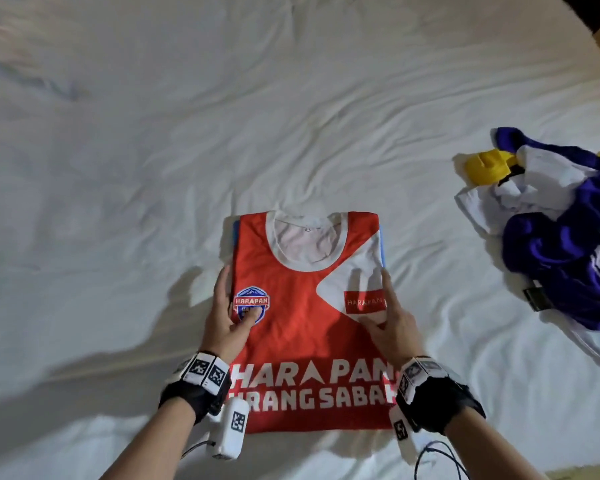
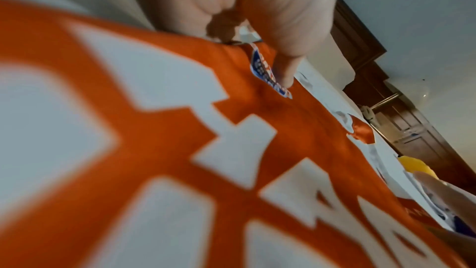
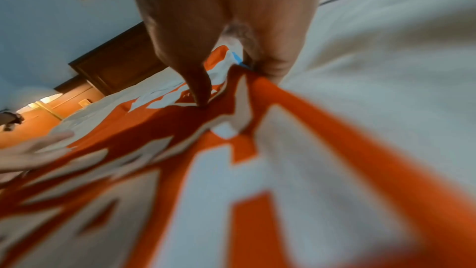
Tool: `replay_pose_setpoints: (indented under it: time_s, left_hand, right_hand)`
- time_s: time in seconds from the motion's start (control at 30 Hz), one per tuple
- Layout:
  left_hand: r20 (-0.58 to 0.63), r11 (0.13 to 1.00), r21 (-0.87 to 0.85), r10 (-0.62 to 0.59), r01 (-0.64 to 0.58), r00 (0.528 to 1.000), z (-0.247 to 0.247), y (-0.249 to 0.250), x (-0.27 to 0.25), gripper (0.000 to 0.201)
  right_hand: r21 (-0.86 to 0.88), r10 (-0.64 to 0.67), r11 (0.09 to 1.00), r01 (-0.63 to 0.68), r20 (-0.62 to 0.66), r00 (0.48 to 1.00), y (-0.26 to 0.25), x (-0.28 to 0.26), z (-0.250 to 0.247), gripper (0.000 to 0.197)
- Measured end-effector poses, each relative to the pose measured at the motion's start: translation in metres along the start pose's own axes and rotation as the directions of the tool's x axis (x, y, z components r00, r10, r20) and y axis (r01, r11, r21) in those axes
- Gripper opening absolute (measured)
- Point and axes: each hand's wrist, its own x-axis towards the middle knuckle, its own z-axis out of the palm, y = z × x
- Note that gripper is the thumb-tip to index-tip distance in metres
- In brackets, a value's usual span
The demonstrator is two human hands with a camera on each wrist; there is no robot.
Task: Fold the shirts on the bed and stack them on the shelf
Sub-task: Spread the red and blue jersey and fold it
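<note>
Shirts were the matter: in the head view a red shirt (image 1: 305, 327), its sides folded in to a narrow panel with white lettering, lay flat on the bed (image 1: 153, 150) near the person, collar at the far end. The left hand (image 1: 227, 317) held the shirt's left edge, thumb on the blue badge and fingers along the side; the right hand (image 1: 390, 323) held the right edge, thumb on the white patch and fingers along the fold. So each grip was narrow, closed on the shirt's edge. A crumpled pile of purple, white and yellow shirts (image 1: 551, 230) lay well apart on the right. In the left wrist view the left hand (image 2: 257, 17) pressed its thumb (image 2: 285, 68) onto the badge, the red shirt (image 2: 296, 129) spreading blurred below; dark wooden furniture (image 2: 412, 129) stood beyond the bed. In the right wrist view the right hand (image 3: 226, 17) pinched the red shirt (image 3: 159, 125) at its right fold, thumb on top and fingers at the edge.
</note>
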Motion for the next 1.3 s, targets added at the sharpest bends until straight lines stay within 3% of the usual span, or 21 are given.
replay_pose_setpoints:
  time_s: [0.07,0.13,0.33,0.47,0.57,0.73,0.9,1.07,1.13,1.3]
  left_hand:
    - [0.086,0.998,0.046,0.038,-0.042,0.996,-0.006,-0.002,-0.007,0.071]
    - [0.127,0.999,0.047,0.02,-0.027,0.992,-0.008,0.0,-0.009,0.059]
    - [0.184,0.997,-0.075,0.006,0.008,0.983,-0.042,0.018,-0.014,0.053]
    - [0.163,0.989,-0.145,0.004,0.02,0.987,-0.101,0.031,-0.029,0.057]
    - [0.132,0.981,-0.186,-0.023,0.047,0.991,-0.166,0.037,-0.048,0.056]
    - [0.013,0.983,-0.168,-0.078,0.079,0.997,-0.296,0.034,-0.087,0.056]
    - [-0.165,0.985,-0.107,-0.15,0.134,0.975,-0.427,0.025,-0.108,0.057]
    - [-0.322,0.989,-0.06,-0.149,0.137,0.935,-0.545,0.022,-0.098,0.059]
    - [-0.39,0.993,-0.036,-0.114,0.108,0.914,-0.584,0.022,-0.089,0.057]
    - [-0.492,0.994,-0.106,-0.079,0.03,0.867,-0.642,-0.008,-0.07,0.056]
  right_hand:
    - [0.081,-0.067,0.995,0.061,0.079,0.995,0.005,-0.003,-0.004,0.073]
    - [0.199,-0.065,0.979,0.037,0.138,0.988,0.007,-0.006,-0.008,0.06]
    - [0.515,0.016,0.849,-0.122,0.206,0.978,-0.038,-0.033,-0.013,0.057]
    - [0.646,-0.04,0.747,-0.159,0.282,0.958,-0.102,-0.066,-0.005,0.057]
    - [0.691,-0.134,0.7,-0.181,0.377,0.917,-0.152,-0.094,0.015,0.069]
    - [0.729,-0.231,0.63,-0.27,0.507,0.83,-0.24,-0.138,0.092,0.074]
    - [0.709,-0.295,0.653,-0.266,0.562,0.773,-0.341,-0.168,0.19,0.075]
    - [0.735,-0.374,0.645,-0.209,0.542,0.752,-0.449,-0.182,0.259,0.086]
    - [0.758,-0.426,0.632,-0.159,0.512,0.746,-0.486,-0.181,0.281,0.08]
    - [0.787,-0.476,0.607,-0.109,0.47,0.743,-0.528,-0.176,0.348,0.079]
